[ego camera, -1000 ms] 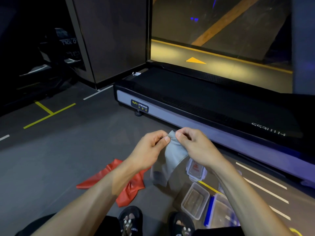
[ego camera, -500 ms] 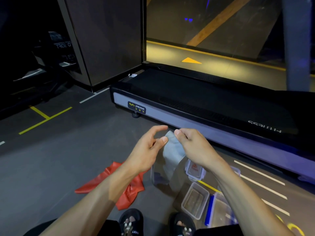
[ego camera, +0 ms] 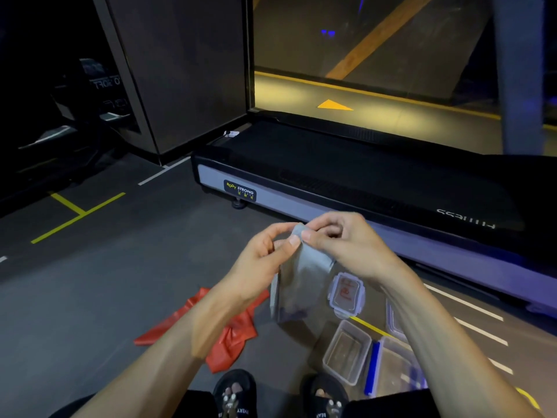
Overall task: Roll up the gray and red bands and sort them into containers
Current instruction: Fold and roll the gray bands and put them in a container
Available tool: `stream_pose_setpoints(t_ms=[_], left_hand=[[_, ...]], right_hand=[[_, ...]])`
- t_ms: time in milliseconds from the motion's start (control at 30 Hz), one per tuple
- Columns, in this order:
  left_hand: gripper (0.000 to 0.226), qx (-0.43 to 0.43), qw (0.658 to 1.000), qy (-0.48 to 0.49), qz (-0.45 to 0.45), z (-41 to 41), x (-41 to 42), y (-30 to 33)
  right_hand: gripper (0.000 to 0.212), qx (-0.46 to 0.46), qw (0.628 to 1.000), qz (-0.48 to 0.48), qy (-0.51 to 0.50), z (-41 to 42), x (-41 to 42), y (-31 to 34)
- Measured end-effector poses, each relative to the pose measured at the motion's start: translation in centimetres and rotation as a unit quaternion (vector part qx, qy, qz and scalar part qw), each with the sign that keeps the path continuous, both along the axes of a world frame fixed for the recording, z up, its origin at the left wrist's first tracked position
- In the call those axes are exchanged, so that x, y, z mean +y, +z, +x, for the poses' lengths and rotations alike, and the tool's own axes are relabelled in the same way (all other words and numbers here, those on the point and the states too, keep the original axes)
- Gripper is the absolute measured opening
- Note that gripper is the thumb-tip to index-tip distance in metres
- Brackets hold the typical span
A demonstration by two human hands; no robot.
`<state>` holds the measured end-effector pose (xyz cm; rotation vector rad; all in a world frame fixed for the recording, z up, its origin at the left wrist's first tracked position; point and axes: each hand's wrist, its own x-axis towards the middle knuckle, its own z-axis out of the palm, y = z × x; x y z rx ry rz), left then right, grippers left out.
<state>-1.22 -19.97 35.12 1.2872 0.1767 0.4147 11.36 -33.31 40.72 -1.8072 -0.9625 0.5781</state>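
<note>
We pinch the thin gray rubber band's [ego camera: 304, 267] top edge with left hand [ego camera: 265, 254] and right hand [ego camera: 343, 245], above the floor.

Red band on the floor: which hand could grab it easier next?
Probably the left hand. The red band lies under the left forearm; the right hand is over by the containers. Both now pinch the gray band.

Treadmill [ego camera: 346, 176] spans mid-right frame. 2 hands meet at frame centre on a band [ego camera: 304, 267] hanging over the floor. Second band [ego camera: 229, 330] lower left; lid [ego camera: 346, 294] and 2 containers [ego camera: 346, 351] lower right.
</note>
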Motion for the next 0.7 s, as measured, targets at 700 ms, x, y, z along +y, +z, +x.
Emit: stream_pose_setpoints(t_ms=[700], left_hand=[[0.029, -0.015, 0.995, 0.014, 0.096, 0.0, 1.9, 3.1]], right_hand=[[0.012, -0.072, 0.997, 0.012, 0.015, 1.1, 2.7, 8.4]])
